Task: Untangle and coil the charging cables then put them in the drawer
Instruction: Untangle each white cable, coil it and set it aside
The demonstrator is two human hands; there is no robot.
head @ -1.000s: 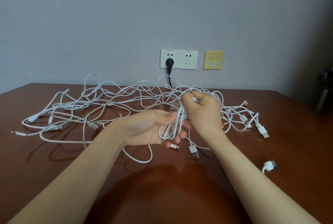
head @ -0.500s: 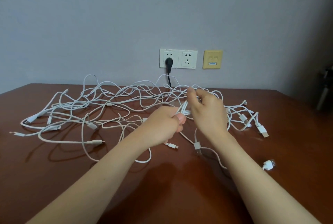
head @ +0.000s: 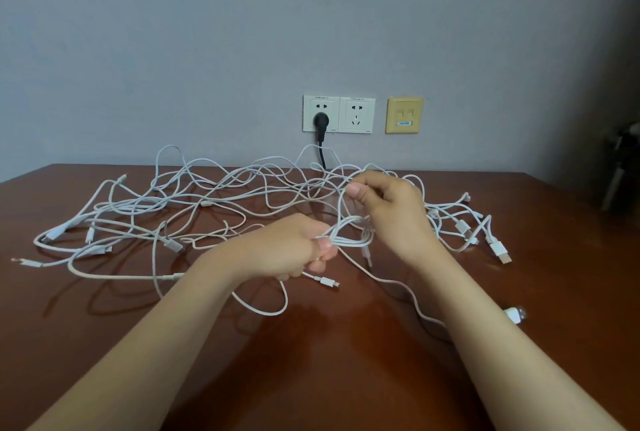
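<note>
My left hand [head: 287, 250] curled round small coil of white charging cable [head: 349, 238], holding loops together above wooden table [head: 346, 361]. My right hand [head: 388, 212] pinches strand of same cable between thumb and forefinger, just above coil. Rest of tangled white cables [head: 194, 208] sprawls across table toward wall. Black plug [head: 321, 119] sits in wall socket [head: 321, 113].

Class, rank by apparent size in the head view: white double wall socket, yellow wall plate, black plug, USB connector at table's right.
1. white double wall socket
2. yellow wall plate
3. black plug and USB connector look alike; connector is nearer, unranked.
</note>
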